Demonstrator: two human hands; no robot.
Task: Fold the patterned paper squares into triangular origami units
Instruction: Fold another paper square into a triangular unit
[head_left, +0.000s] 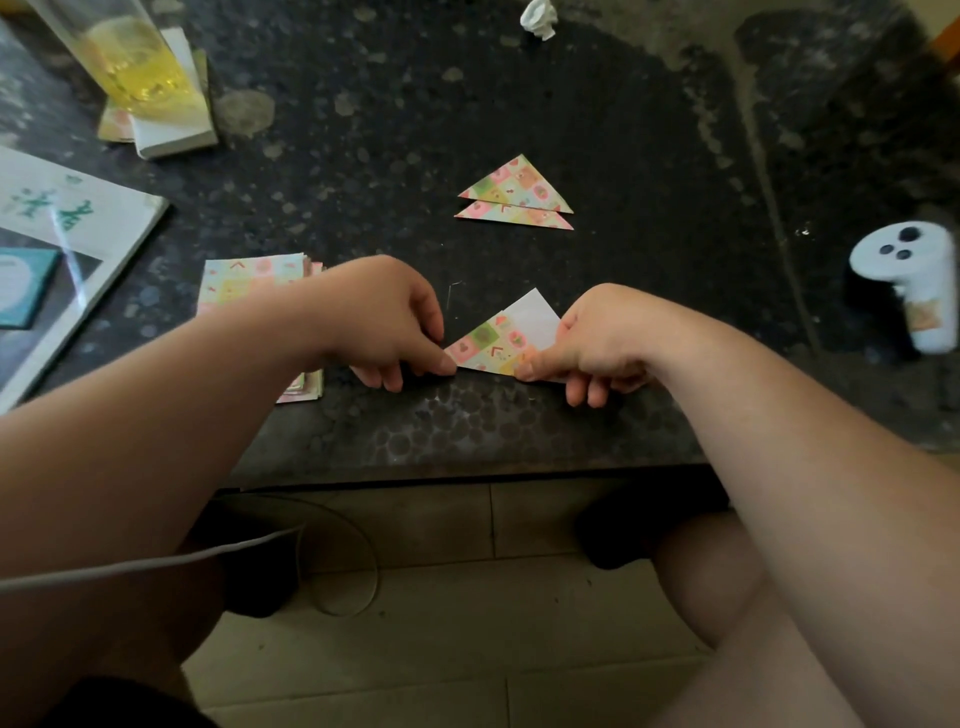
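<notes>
1. Work surface: a dark speckled table (597, 119) fills the upper half of the view. Its front edge runs above a tiled floor (467, 649).

2. Booklet (78, 228): lies at the left edge of the table, partly cut off by the frame.

3. Clear container (130, 62): holds yellow liquid and stands at the far left on a white box (176, 137).

4. White controller (914, 280): rests at the far right, well apart from the paper.

5. Stack of patterned paper squares (249, 280): lies left of centre, partly hidden under the left forearm.

6. Left hand (384, 322): fingers curled. The tips pinch the left corner of the partly folded paper (493, 345).

7. Right hand (597, 343): fingers curled, thumb on top. It grips the lower right corner of the same paper.

8. Partly folded paper: located between the two hands, near the front edge of the table. The patterned face forms a triangle, and a white flap of the reverse side shows at its upper right. Whether it lies flat or is raised cannot be determined.

9. Folded triangles (517, 187): two patterned units lie overlapped, beyond the hands at table centre.

10. Crumpled white paper (539, 18): lies at the far edge of the table.
</notes>
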